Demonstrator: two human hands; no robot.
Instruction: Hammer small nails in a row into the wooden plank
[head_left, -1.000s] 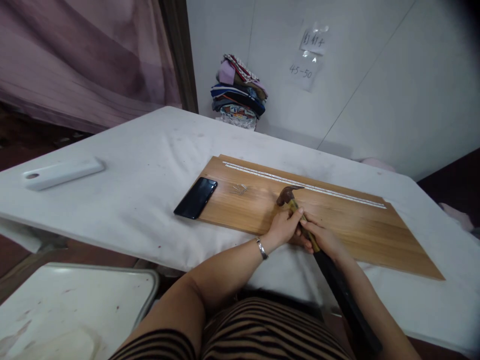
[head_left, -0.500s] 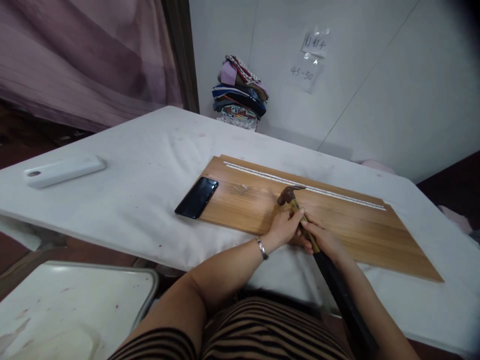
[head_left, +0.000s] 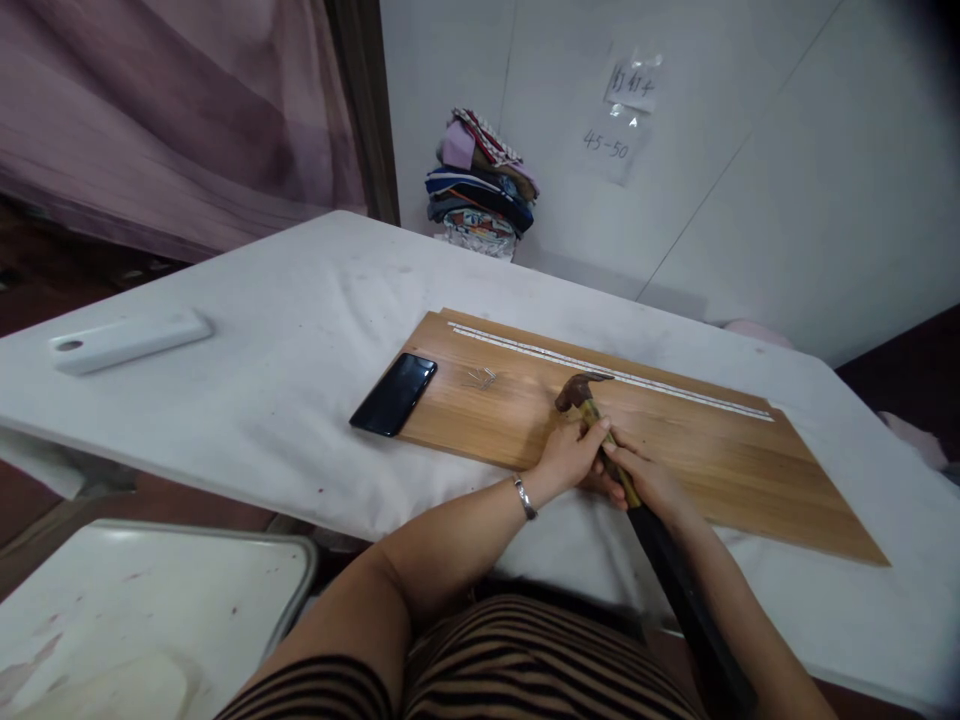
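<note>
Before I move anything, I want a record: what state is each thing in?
Hammer: held by left hand and right hand
Board: flat on table
Nails: loose, bunched together
Phone: flat, screen dark
White strips: parallel
White holed bar: lying flat
Clothes: folded, stacked
Curtain: hanging

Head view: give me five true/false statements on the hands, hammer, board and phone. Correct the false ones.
1. The left hand and right hand both hold the claw hammer. True.
2. The black smartphone lies at the wooden board's right end. False: it lies at the left end.
3. Loose nails lie on the board. True.
4. The metal bracelet is on the right wrist. False: it is on the left wrist.
5. White strips run along the board's near edge. False: far edge.
</note>
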